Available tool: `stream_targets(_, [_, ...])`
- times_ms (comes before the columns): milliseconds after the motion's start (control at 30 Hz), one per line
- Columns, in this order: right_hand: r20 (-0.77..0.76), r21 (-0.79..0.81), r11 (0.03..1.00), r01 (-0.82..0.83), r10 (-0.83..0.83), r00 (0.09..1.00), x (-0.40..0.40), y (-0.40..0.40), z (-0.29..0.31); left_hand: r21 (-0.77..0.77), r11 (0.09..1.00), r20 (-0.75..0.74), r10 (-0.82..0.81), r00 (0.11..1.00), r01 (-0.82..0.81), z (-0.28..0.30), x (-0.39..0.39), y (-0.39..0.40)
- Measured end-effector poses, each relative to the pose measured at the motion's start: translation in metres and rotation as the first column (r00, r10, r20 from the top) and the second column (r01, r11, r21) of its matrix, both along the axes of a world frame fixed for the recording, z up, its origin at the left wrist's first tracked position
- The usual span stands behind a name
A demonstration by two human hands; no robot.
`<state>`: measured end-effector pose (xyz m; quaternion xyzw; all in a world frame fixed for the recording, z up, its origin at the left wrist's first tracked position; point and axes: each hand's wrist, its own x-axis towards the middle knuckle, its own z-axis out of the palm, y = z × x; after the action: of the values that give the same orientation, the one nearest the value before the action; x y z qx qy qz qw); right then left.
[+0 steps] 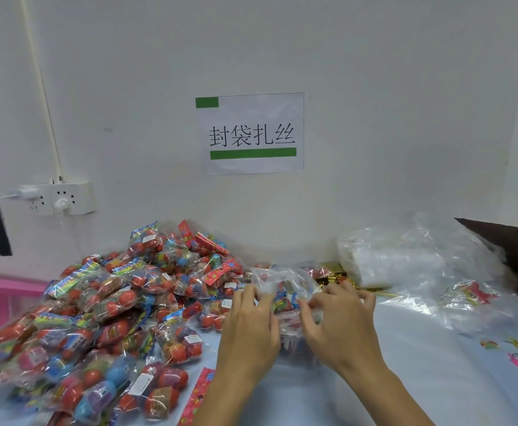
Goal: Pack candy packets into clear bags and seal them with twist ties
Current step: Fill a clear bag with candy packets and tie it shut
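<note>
A clear bag [282, 282] with candy packets inside stands on the table between my hands. My left hand [251, 321] grips its left side, fingers curled on the plastic. My right hand [334, 318] pinches the bag's right side near the mouth. A big heap of candy packets [104, 302], red and blue balls in clear wrap, fills the left of the table. Gold twist ties [337, 278] lie just behind my right hand. A stack of empty clear bags [390, 259] sits at the back right.
A light blue tablecloth [405, 379] covers the table. A pink basket [2, 290] stands at the far left. Loose clear plastic [467, 299] with one packet lies to the right. A dark board [510, 244] juts in at the right edge. A wall socket [58, 199] hangs on the left.
</note>
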<state>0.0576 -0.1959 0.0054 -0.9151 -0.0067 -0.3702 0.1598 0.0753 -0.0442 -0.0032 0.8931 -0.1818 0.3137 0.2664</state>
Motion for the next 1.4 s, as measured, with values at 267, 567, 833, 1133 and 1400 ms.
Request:
stream_targets(267, [-0.030, 0.113, 0.982, -0.152, 0.156, 0.987, -0.0022, 0.0043, -0.0002, 0.022, 0.986, -0.132, -0.161, 0.978, 0.165, -0.0023, 0.0015, 0.0001])
stream_targets(567, [-0.177, 0.024, 0.994, -0.110, 0.112, 0.978, -0.0038, 0.0058, -0.0009, 0.120, 0.990, 0.089, -0.083, 0.993, 0.072, -0.0006, -0.0027, -0.0011])
stream_targets(833, [-0.176, 0.053, 0.996, -0.078, 0.087, 0.981, -0.0044, 0.0044, 0.0007, 0.146, 0.988, -0.043, -0.053, 0.998, 0.058, -0.0013, -0.0009, 0.0025])
stream_targets(1133, [-0.151, 0.057, 0.995, -0.086, 0.093, 0.984, -0.0031, 0.0045, -0.0014, 0.123, 0.990, -0.064, 0.070, 0.995, -0.062, -0.0045, 0.0025, 0.0011])
stream_targets(1400, [-0.120, 0.052, 0.992, -0.117, 0.122, 0.985, -0.0020, 0.0055, -0.0051, 0.061, 0.978, -0.071, 0.203, 0.977, -0.198, -0.0066, 0.0041, 0.0020])
